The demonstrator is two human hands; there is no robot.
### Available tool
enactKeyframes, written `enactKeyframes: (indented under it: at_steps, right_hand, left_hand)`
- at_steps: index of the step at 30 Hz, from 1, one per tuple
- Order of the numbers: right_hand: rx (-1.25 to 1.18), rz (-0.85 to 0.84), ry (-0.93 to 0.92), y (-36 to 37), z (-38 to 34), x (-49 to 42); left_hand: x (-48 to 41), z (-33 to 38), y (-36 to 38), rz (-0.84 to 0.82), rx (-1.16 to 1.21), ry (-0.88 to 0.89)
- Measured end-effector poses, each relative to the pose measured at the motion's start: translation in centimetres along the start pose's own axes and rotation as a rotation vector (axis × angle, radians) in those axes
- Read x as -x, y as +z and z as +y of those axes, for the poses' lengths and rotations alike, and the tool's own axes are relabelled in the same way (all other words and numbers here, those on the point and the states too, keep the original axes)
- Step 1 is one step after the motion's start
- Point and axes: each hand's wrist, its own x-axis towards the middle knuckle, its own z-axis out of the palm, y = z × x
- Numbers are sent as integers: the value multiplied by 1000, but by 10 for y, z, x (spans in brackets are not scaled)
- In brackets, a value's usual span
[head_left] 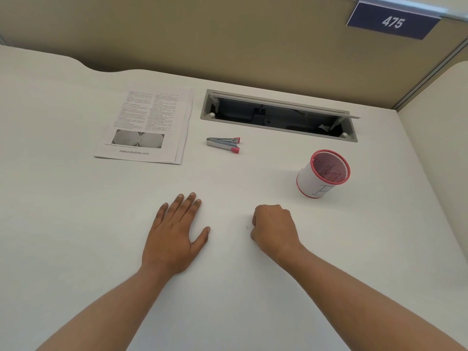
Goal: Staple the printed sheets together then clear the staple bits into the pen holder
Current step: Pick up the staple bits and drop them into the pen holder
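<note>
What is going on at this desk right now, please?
A person rests both hands on the white desk, gripping none of the task items. The left hand lies flat and open; the right hand is curled into a fist, nothing visible in it. The printed paper sheets, the silver stapler with pink tips and the red mesh pen holder wrapped in white paper sit untouched farther back.

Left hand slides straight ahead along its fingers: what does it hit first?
Probably the silver metal stapler with pink tips: the left hand lies flat, fingers aimed roughly at it, only bare white desk between.
</note>
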Motion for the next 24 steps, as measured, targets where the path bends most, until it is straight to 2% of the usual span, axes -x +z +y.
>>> enactKeyframes:
  at_steps: [2, 4, 6, 8, 10, 14, 17, 19, 24]
  right_hand:
    - [-286, 2, 140, 0, 11, -5]
    - [-729, -5, 326, -7, 23, -6]
    - [-1123, -7, 435, -16, 34, -5]
    - [-1326, 10, 469, -28, 41, -2]
    - [-1392, 27, 435, -44, 42, 2]
    - [-1319, 166, 298, -91, 49, 7]
    - [-1018, 372, 269, -130, 67, 0]
    - [-767, 437, 293, -148, 82, -11]
    - [-287, 306, 274, -154, 107, -38]
  left_hand:
    - [0, 0, 0, -2, 1, 1]
    - [0, 0, 0, -2, 2, 3]
    - [0, 0, 0, -2, 4, 4]
    - [0, 0, 0, -6, 1, 4]
    - [0, 0, 0, -8, -1, 3]
    - [0, -1, 1, -5, 10, 4]
    - [0, -1, 2, -3, 9, 7]
    - [0, -1, 2, -1, 3, 7]
    - [0, -1, 2, -3, -5, 4]
